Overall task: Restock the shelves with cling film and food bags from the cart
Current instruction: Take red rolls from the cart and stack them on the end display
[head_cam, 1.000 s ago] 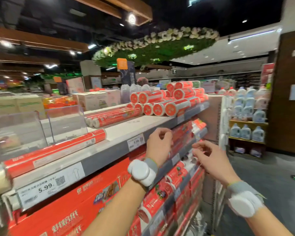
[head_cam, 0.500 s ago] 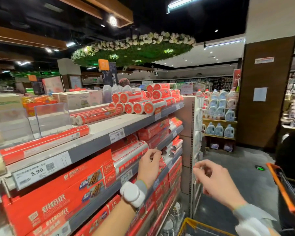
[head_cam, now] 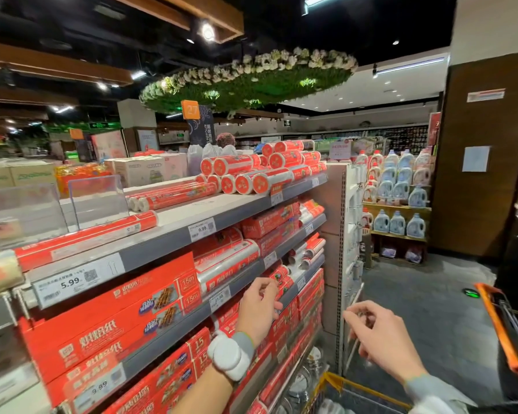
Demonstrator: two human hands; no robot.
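Red-and-white cling film rolls (head_cam: pixel 260 177) are stacked on the top grey shelf (head_cam: pixel 168 237). Long red boxes (head_cam: pixel 111 312) fill the shelf below, with a clear film roll (head_cam: pixel 228 264) beside them. My left hand (head_cam: pixel 259 306) rests against the edge of the third shelf, fingers curled at small red packs (head_cam: pixel 281 279); whether it grips one is hidden. My right hand (head_cam: pixel 380 336) hovers in the aisle to the right, fingers loosely bent, holding nothing. An orange-rimmed cart (head_cam: pixel 503 330) shows at the right edge.
A yellow-framed basket (head_cam: pixel 341 383) sits low in front of me. The shelf end panel (head_cam: pixel 335 234) stands to the right of the rolls. Detergent bottles (head_cam: pixel 398 186) fill a wooden rack across the aisle. A brown pillar (head_cam: pixel 479 159) rises at the right.
My view has swung right and down. Both hands have dropped from the top shelf edge to the third shelf level, and the cart and basket have come into view.
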